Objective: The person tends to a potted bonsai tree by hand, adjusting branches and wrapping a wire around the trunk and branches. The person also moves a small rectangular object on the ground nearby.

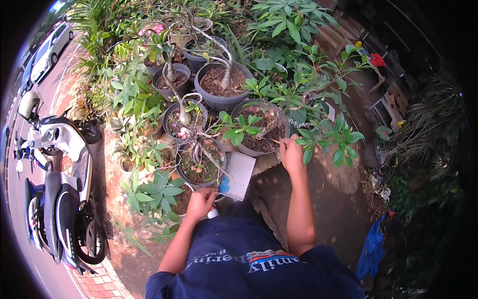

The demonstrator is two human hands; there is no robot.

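Note:
My right hand [292, 153] pinches a thin tan stick [276, 141], which reaches over the near rim of a grey pot [257, 152] of dark soil. A leafy bonsai with wire-wrapped branches [298, 123] grows from that pot and spreads past my right hand. My left hand [201, 203] is low in front of me, its fingertips closed at the lower left corner of a flat whitish panel [239, 173] with a blue patch. Beside the panel, a round pot [182, 175] holds a bare-branched plant [199, 145]. The stick's far tip is hard to make out.
Beyond stand several potted thick-stemmed plants, one in a large grey pot [224, 99]. Leafy plants [160, 194] crowd the left side. Parked motor scooters [65, 179] and a white car [48, 56] are farther left. A blue cloth [369, 250] hangs at the lower right.

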